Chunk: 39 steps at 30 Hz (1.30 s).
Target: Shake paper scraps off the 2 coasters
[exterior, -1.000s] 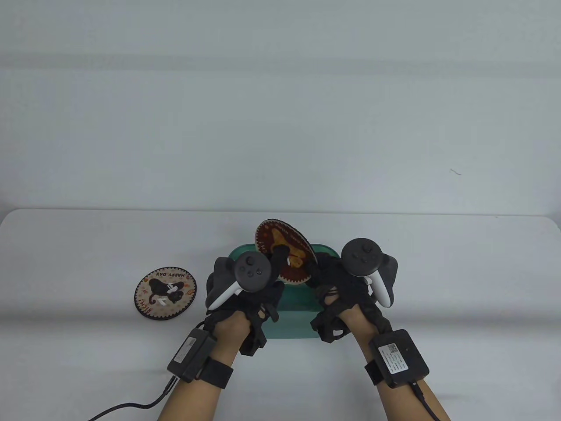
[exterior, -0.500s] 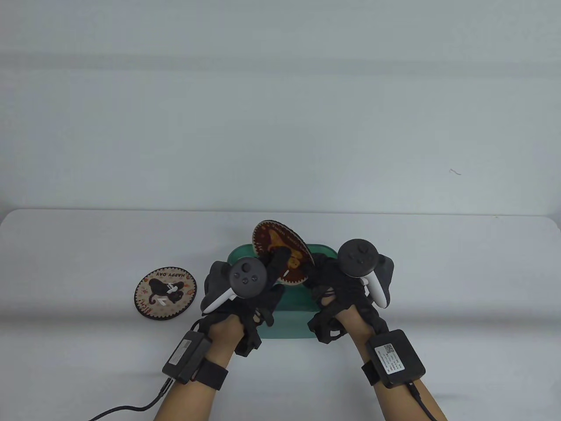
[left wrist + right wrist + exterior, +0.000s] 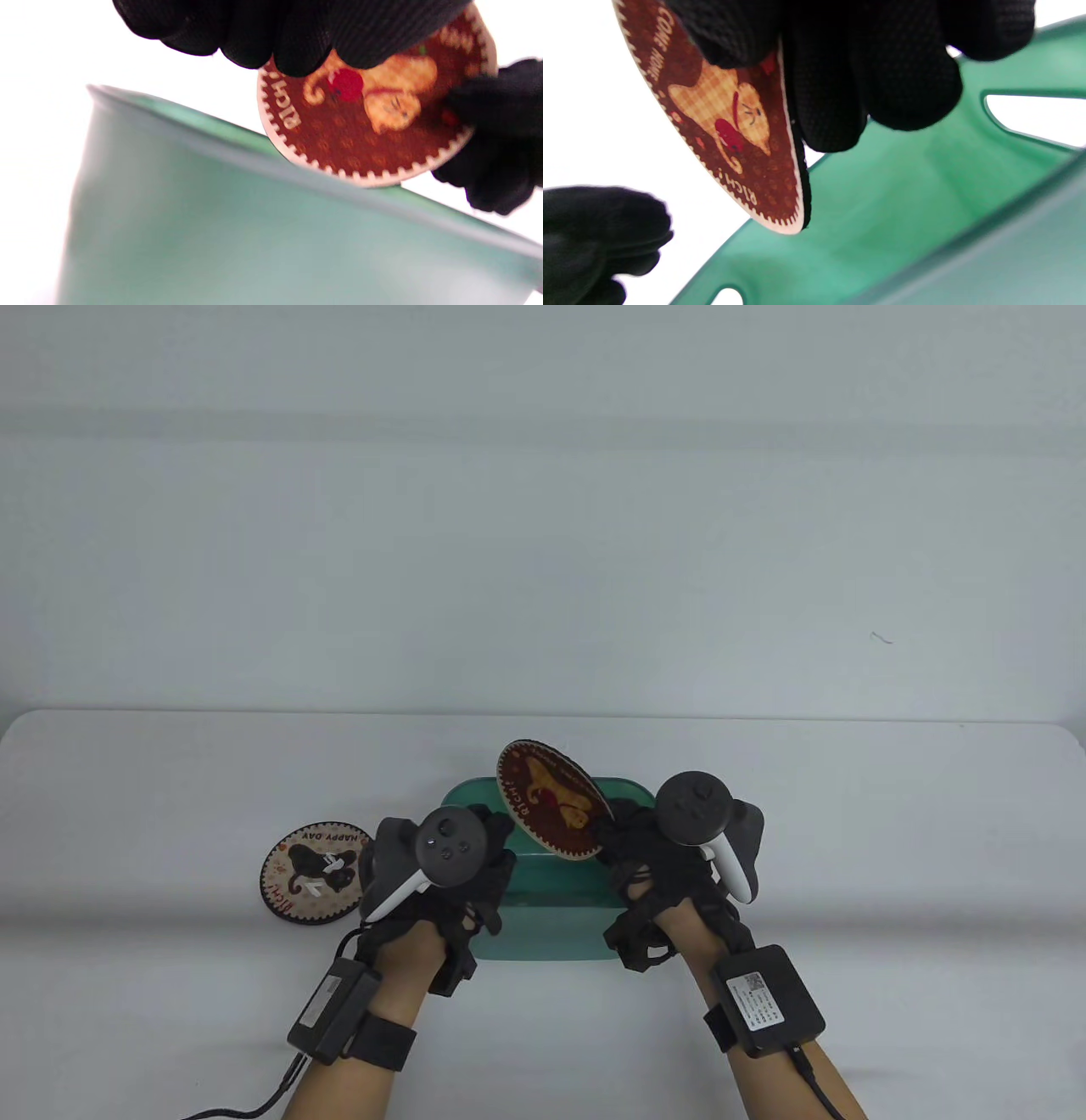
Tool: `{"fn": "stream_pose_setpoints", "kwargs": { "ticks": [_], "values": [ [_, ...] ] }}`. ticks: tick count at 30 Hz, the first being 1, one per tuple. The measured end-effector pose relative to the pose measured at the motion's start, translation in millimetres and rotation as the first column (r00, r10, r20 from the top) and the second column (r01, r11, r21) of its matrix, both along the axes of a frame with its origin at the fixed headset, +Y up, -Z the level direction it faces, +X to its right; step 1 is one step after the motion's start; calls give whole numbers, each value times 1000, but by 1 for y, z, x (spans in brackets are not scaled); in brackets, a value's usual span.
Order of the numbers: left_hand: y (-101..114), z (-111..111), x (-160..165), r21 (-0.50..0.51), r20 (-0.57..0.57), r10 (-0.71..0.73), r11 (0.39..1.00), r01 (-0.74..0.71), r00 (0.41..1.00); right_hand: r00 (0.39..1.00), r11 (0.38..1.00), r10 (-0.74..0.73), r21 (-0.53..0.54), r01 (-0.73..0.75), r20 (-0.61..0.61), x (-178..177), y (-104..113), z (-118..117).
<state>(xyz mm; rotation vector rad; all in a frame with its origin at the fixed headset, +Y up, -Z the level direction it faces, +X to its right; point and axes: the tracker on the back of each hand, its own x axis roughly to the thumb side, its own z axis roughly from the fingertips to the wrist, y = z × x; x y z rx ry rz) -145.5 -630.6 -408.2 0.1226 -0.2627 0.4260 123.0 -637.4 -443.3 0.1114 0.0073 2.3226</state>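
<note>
A brown coaster with an orange cat (image 3: pixel 551 802) (image 3: pixel 360 135) (image 3: pixel 729 127) hangs tilted on edge over the green bin (image 3: pixel 560 925). My right hand (image 3: pixel 609 833) (image 3: pixel 840 84) pinches it at its right rim. No scraps show on its face. My left hand (image 3: pixel 495 836) (image 3: pixel 297 38) sits just left of the coaster with loosely curled fingers, holding nothing; the right wrist view shows it apart from the coaster (image 3: pixel 594 241). A second, beige coaster with a black cat (image 3: pixel 320 872) lies flat on the table to the left, with white paper scraps (image 3: pixel 329 867) on it.
The green bin (image 3: pixel 254 220) (image 3: pixel 903 199) stands near the front middle of the white table (image 3: pixel 848 831), under both hands. A cable runs from my left wrist unit (image 3: pixel 333 1005) off the bottom edge.
My left hand has let go of the brown coaster and drawn back to the left and down. My right hand keeps the coaster tilted over the bin, nearly in place.
</note>
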Motion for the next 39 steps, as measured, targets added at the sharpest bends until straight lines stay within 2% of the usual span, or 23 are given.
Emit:
{"fn": "stream_pose_setpoints", "kwargs": {
  "ticks": [2,4,6,11,14,15,17,20,28,34,36,39],
  "values": [
    [-2,8,-19,33,-46,91,995,-90,995,998,998,-64,1,64,29,5,0,1],
    [-14,18,-41,95,-116,215,974,-204,970,990,991,-131,-3,131,50,10,1,2],
    [-27,27,-55,81,-160,275,961,-265,948,980,981,-192,5,192,62,14,2,5],
    [-62,49,-74,25,-206,261,965,-261,943,938,946,-325,48,321,122,35,7,13],
    [-83,61,-83,-1,-210,262,963,-268,942,889,904,-428,75,421,162,55,0,24],
    [-89,62,-87,-40,-219,273,957,-288,937,871,890,-455,89,447,185,64,-4,28],
    [-91,63,-91,-84,-226,295,944,-320,928,843,875,-485,124,468,232,84,-12,36],
    [-89,62,-95,-64,-239,310,940,-334,920,790,845,-535,162,510,301,111,-24,44],
    [-94,61,-93,-92,-234,299,940,-328,925,703,814,-563,143,563,435,168,-60,72],
    [-100,59,-93,-121,-234,292,938,-326,927,699,849,-495,115,516,517,191,-80,89],
    [-101,60,-91,-130,-231,296,935,-331,927,711,866,-463,98,490,530,196,-86,91],
    [-101,61,-89,-136,-225,288,937,-322,931,749,892,-388,13,452,537,202,-99,94]
  ]
}}
